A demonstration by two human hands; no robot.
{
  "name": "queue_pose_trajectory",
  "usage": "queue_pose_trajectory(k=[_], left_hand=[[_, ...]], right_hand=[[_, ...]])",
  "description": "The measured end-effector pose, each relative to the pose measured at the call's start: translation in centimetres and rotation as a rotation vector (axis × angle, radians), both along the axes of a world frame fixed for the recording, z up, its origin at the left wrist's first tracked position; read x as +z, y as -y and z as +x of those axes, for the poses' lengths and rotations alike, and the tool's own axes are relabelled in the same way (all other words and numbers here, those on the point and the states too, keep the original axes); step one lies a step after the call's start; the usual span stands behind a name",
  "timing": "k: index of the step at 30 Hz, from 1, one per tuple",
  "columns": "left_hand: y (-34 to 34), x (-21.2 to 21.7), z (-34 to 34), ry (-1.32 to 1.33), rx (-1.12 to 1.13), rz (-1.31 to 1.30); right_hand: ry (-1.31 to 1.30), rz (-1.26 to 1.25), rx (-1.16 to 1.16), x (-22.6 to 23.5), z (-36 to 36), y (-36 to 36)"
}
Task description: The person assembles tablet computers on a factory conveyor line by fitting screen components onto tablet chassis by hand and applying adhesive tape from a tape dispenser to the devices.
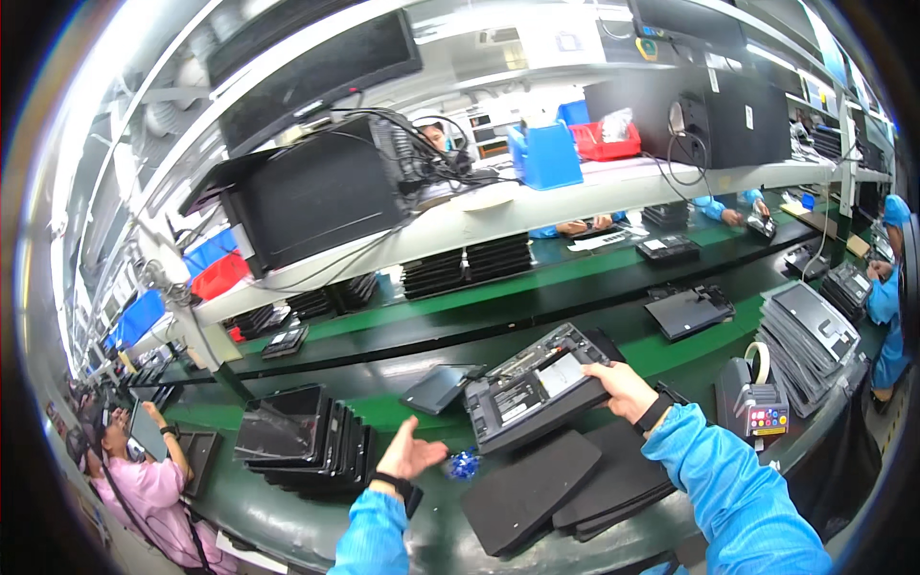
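Note:
My right hand (625,391) grips the right edge of an open laptop base (513,402), with its thumb on top. The base is tilted, and its bare inside, with a black battery and a silver plate, faces up. My left hand (410,452) is just left of it, fingers spread and holding nothing. Beside that hand lies a small shiny blue crinkled bundle (464,466); what it is made of I cannot tell. Black foam sheets (532,489) lie below the base. Behind the left hand is a flat dark panel (439,388).
A stack of black panels (287,431) stands at left. To the right are a tape dispenser (752,402) and a tall pile of grey laptop panels (810,335). A shelf (479,216) with monitors and bins crosses above the bench. A person in pink (144,489) works at far left.

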State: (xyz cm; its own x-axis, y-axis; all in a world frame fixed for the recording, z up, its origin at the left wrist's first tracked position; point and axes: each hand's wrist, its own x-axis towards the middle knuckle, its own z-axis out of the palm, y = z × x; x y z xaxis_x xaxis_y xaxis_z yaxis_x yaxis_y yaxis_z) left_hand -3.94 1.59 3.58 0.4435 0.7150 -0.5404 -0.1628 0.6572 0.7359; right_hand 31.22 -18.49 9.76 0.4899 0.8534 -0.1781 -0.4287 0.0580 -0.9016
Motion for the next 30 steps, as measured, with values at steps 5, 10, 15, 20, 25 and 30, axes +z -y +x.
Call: queue_pose_trajectory(k=[5, 10, 15, 20, 25, 30], left_hand=[[-10.4, -6.4, 3.7, 0.336, 0.218, 0.082], [-7.2, -3.1, 3.3, 0.432, 0.284, 0.269], [3.4, 3.3, -0.6, 0.389, 0.252, 0.344], [11.8, 3.2, -2.5, 0.379, 0.350, 0.491], [15.5, -0.5, -2.6, 0.416, 0.479, 0.542], [18.1, -0.7, -1.7, 0.428, 0.498, 0.569]], right_hand=[[-0.014, -0.039, 0.034, -1.0, -0.4, -0.2], [-0.065, -0.084, 0.107, 0.9, -1.7, 2.6], [-0.079, -0.131, 0.235, 1.9, -3.8, 6.0], [0.196, -0.216, 0.275, -0.5, -5.7, 7.6], [0.879, -0.451, 0.164, 0.0, -5.6, 7.3], [0.762, -0.434, 0.320, 0.0, -5.5, 7.4]])
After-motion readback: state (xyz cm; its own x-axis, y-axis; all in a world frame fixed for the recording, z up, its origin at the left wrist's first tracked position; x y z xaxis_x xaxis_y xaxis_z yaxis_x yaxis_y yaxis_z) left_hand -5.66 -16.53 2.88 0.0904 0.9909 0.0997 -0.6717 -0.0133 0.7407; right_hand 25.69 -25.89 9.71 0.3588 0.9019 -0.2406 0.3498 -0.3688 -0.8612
